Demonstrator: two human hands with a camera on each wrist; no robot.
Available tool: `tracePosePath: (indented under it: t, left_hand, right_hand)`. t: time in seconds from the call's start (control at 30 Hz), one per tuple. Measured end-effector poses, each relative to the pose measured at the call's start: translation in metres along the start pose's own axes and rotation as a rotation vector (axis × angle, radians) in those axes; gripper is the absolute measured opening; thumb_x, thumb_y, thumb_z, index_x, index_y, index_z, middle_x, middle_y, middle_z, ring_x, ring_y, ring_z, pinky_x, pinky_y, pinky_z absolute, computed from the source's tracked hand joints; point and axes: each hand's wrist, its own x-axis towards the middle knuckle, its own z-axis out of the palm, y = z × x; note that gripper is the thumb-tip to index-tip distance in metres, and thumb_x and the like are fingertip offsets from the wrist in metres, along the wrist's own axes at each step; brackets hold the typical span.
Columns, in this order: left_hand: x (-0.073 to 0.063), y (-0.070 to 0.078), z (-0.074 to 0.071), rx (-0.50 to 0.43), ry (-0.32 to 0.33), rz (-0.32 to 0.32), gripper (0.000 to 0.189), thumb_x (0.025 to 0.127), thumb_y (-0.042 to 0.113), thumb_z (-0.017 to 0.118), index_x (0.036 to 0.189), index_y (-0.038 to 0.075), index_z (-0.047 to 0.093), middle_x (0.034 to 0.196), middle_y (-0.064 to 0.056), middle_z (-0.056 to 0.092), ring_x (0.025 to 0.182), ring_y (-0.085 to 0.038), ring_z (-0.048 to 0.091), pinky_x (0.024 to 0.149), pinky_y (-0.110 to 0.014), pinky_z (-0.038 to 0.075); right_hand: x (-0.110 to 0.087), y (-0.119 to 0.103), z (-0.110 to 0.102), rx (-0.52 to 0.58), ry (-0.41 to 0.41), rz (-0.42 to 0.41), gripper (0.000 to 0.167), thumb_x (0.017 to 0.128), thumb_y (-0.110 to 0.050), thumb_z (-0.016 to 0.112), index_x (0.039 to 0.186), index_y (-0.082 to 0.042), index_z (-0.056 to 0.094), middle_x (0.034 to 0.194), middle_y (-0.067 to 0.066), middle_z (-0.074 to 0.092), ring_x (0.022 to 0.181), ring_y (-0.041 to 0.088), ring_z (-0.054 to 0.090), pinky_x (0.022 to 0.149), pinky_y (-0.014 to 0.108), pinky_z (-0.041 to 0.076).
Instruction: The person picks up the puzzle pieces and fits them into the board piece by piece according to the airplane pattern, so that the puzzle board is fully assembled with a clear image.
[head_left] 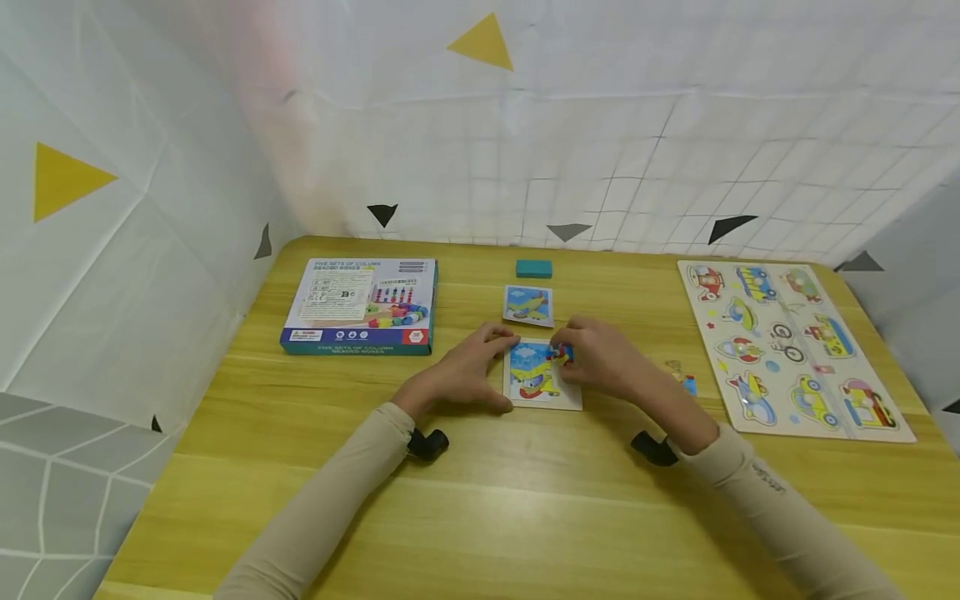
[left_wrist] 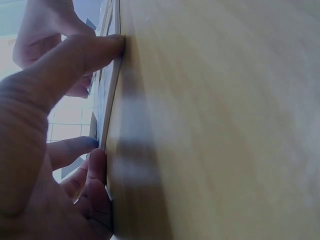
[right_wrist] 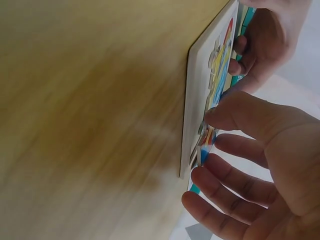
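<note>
Two hands (head_left: 467, 367) (head_left: 603, 357) flank a puzzle (head_left: 531, 390) near the "COLUMN BEADED BOXES" box (head_left: 360, 304).

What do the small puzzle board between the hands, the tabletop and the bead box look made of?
Puzzle board: probably wood or fibreboard, smooth; pale, thin, straight edge.
Tabletop: wood or wood-look laminate, satin; visible grain, soft reflections.
Bead box: likely cardboard, finish unclear; flat printed faces.
</note>
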Motion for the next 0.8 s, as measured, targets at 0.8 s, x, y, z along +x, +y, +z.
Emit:
tracePosePath:
  t: [0.8]
  left_hand:
    - [0.0003, -0.0005, 0.0005, -0.009, -0.002, -0.007, 0.102, 0.071, 0.039, 0.089, 0.156, 0.016, 0.037, 0.152, 0.002, 0.03, 0.135, -0.017, 0.036, 0.111, -0.038, 0.034]
  right_hand:
    - [0.0082, -0.0102, -0.0052, 0.019, -0.099, 0.05, 0.025, 0.081, -0.007, 0.081, 0.103, 0.0, 0.074, 0.092, 0.012, 0.061, 0.074, 0.019, 0.054, 0.065, 0.034, 0.05]
